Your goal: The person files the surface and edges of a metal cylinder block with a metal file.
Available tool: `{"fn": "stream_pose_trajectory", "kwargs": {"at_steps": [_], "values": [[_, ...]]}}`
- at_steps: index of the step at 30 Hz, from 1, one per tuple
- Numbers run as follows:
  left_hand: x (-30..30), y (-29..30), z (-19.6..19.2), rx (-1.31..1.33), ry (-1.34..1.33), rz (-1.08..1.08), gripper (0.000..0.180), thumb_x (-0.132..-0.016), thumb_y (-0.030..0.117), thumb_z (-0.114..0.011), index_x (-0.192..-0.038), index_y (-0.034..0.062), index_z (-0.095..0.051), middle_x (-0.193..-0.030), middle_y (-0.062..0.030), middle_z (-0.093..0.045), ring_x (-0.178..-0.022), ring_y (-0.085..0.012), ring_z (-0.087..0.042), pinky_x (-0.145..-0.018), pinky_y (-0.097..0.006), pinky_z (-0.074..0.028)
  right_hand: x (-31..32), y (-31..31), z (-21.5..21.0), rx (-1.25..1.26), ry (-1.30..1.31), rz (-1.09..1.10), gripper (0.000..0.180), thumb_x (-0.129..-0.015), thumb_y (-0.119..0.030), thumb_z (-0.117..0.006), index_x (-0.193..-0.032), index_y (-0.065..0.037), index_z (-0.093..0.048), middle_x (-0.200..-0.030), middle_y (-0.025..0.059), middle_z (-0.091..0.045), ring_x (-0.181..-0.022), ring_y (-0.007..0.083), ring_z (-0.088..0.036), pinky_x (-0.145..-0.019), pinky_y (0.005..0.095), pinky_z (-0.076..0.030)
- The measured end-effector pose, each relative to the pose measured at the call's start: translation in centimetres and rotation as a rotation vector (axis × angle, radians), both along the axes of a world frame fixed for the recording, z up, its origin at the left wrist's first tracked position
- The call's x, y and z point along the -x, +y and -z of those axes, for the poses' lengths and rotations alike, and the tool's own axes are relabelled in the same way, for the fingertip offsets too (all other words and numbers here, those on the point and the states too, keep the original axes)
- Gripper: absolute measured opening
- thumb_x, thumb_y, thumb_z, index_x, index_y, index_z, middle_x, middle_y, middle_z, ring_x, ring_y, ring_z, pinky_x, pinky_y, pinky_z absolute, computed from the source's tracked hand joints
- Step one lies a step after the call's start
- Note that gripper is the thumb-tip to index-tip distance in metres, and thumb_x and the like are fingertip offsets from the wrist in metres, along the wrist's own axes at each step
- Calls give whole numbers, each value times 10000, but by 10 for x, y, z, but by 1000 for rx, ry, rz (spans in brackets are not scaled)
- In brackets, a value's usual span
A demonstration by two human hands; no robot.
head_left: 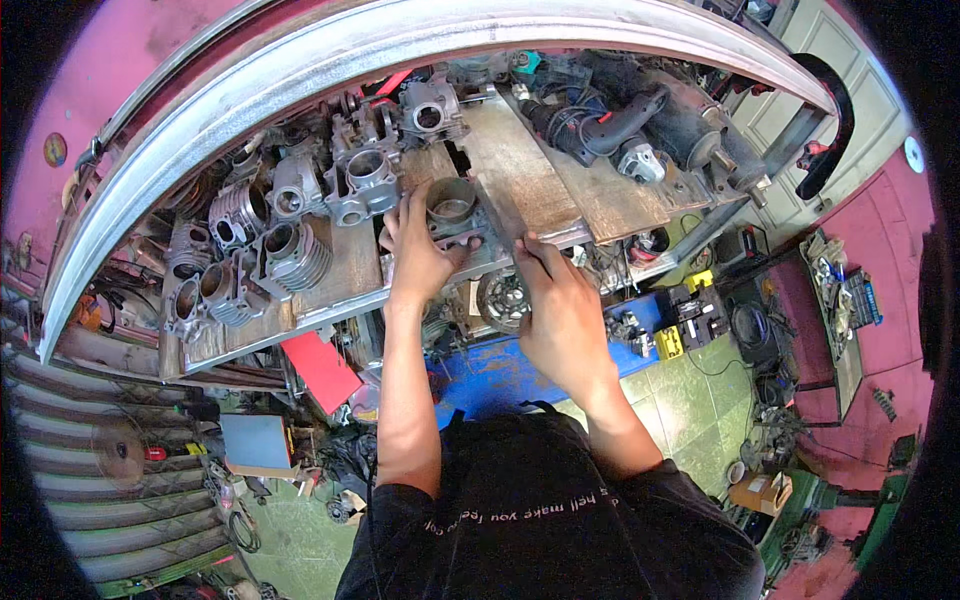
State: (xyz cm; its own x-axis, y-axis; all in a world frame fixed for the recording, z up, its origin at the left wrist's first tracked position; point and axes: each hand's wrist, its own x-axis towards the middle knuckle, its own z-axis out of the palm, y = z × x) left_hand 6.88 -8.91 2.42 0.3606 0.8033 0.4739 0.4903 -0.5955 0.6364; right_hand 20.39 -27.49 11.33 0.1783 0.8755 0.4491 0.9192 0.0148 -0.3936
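Grey metal engine cylinder (452,200), round bore facing up, sits on the worktop (520,170); left hand (418,250) clasps its flanged base, right hand (560,300) pinches the edge

Finned engine cylinders (250,250) crowd the left of the desk (340,262). An angle grinder (600,125) lies at far right. A red sheet (320,370) hangs below, near the green tiled floor (690,400).
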Motion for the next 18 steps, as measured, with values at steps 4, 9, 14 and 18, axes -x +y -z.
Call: {"fn": "stream_pose_trajectory", "kwargs": {"at_steps": [4,9,14,18], "values": [[0,2,-1,-7,-5,16,1106,-641,278,-997,-1581,126,-435,-1546,-149,-504,-1443,-426,-386,-1198,-577,-268,-7,28,10,-53,12,-11,689,-700,115,-628,-1386,49,-634,-1372,230,-641,-1215,449,-662,-1051,495,-547],[-2,8,2,-73,-14,65,1109,-644,292,-994,-1582,114,-431,-1546,-152,-502,-1440,-430,-389,-1191,-586,-278,-24,89,17,3,157,34,679,-707,114,-637,-1378,14,-646,-1339,212,-654,-1212,449,-661,-1039,501,-548],[2,2,4,-48,27,-17,1105,-661,309,-986,-1592,115,-422,-1550,-150,-502,-1435,-435,-392,-1186,-593,-282,-10,30,16,-28,8,0,714,-699,107,-651,-1403,-10,-641,-1447,198,-625,-1230,447,-651,-1057,498,-545],[2,1,1,-23,28,2,1097,-663,296,-986,-1591,117,-428,-1560,-151,-502,-1431,-437,-396,-1188,-585,-292,0,-14,-2,69,23,1,729,-691,104,-656,-1410,-15,-641,-1474,189,-618,-1265,437,-636,-1086,495,-529]]}}
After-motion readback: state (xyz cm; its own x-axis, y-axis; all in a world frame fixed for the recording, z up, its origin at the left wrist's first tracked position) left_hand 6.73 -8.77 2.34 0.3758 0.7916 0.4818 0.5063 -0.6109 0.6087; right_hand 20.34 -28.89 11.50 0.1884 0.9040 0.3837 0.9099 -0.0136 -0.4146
